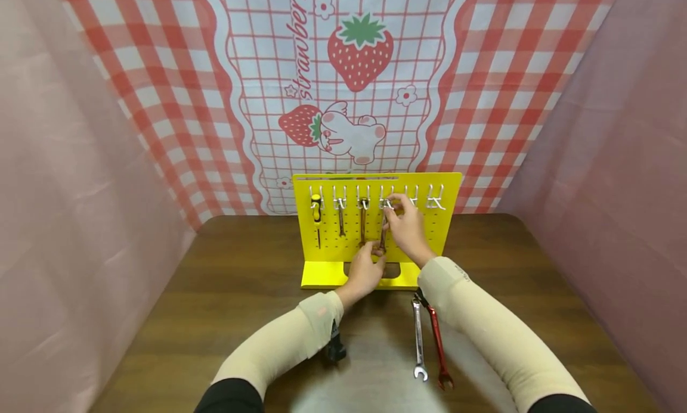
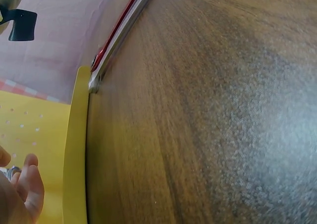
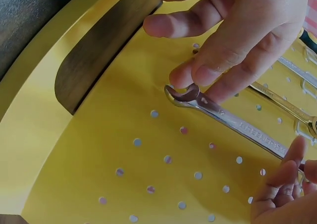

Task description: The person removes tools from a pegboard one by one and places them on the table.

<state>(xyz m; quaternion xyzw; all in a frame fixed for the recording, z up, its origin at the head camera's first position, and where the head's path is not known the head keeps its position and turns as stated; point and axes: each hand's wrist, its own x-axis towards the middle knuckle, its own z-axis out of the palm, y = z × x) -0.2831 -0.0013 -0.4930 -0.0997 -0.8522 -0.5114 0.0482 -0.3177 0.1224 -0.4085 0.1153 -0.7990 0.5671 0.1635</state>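
A silver combination wrench [image 3: 237, 127] lies against the yellow pegboard [image 1: 424, 246], below one of its white hooks. Its open end is between the thumb and fingers of my left hand [image 1: 367, 268], which pinches it low on the board. Up by the hook, my right hand [image 1: 409, 227] grips the wrench's other end with thumb and fingertips. In the right wrist view the right hand [image 3: 285, 192] partly hides that end. At the edge of the left wrist view, the left hand [image 2: 22, 194] shows with the open end between its fingers.
Left of this wrench hang a yellow-and-black screwdriver [image 1: 316, 213], a small wrench [image 1: 341, 217] and a longer wrench [image 1: 362, 222]. White hooks [image 1: 435, 197] continue rightward. A silver wrench [image 1: 418, 341] and a red wrench [image 1: 439, 347] lie on the wooden table [image 1: 241, 294] in front.
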